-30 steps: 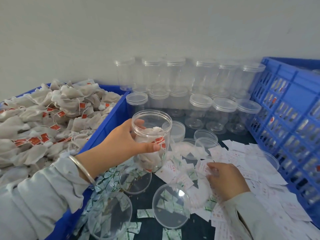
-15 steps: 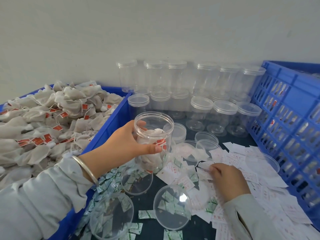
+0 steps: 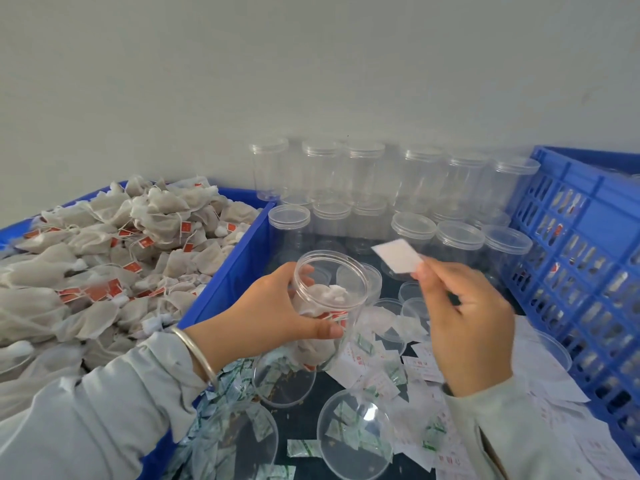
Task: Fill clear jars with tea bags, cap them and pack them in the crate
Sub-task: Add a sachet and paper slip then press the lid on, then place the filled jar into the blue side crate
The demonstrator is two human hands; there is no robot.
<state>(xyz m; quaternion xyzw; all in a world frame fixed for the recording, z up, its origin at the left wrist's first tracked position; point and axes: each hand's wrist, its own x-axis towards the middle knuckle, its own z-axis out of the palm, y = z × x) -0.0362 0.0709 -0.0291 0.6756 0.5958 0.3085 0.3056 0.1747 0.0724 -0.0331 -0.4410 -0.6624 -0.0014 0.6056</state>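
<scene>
Loose lids [image 3: 356, 434] lie nearest on the tabletop [image 3: 412, 467]. Left hand [image 3: 273, 320] fingers wrap the open jar [image 3: 329, 306], part-filled with tea bags. Right hand [image 3: 467, 317] pinches a white slip [image 3: 398, 255] just beside the rim. Risk: slip flutters off-target, or tilted jar spills. Crate [image 3: 581, 244] sits far right.

Light is even and soft here, daylight-bright, barely a hard shadow on the grey wall [image 3: 311, 64]. A white glare spot sits on the clear lid [image 3: 356, 434] up front. The right hand [image 3: 467, 317] smears with motion blur, its white slip [image 3: 398, 255] soft-edged. Wide-angle bend curves the blue crate [image 3: 585, 258] at the right edge.
</scene>
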